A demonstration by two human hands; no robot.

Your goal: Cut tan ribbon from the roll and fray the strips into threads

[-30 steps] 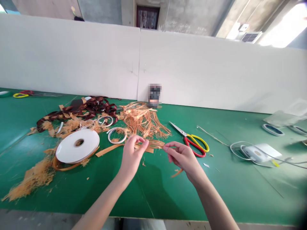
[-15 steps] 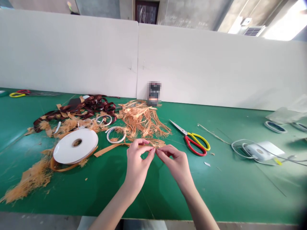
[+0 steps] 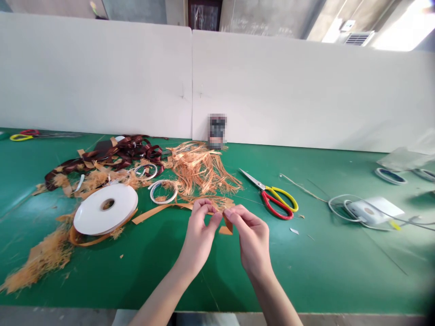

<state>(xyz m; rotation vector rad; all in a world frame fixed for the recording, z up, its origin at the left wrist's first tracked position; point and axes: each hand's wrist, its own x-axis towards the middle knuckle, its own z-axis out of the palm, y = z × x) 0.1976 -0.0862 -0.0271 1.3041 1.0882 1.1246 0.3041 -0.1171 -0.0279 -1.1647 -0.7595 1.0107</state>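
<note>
White partition point(image 3: 102, 77), standing along the far edge of the green table point(image 3: 84, 280), which bears everything below. On the table, to my left: a tangle of dark brown ribbon point(image 3: 125, 154); in front of it, a white spool point(image 3: 95, 213) lying flat. Beyond my fingertips, a spread of raffia strands point(image 3: 193, 167). My left hand point(image 3: 200, 231) and right hand point(image 3: 253, 233) come close together at centre, each with thumb and forefinger closed in a pinch on one short tan ribbon point(image 3: 228, 222). To the right, just apart from my right hand, lie scissors point(image 3: 263, 188), blades parted. Smallest, the ribbon itself: half a second earlier my fingertips hid nearly all of it; now a folded length hangs below them (whether the paler bit at its foot belongs to it, I cannot tell). The piece therefore appears bent between my two grips, rather than stretched flat.
</note>
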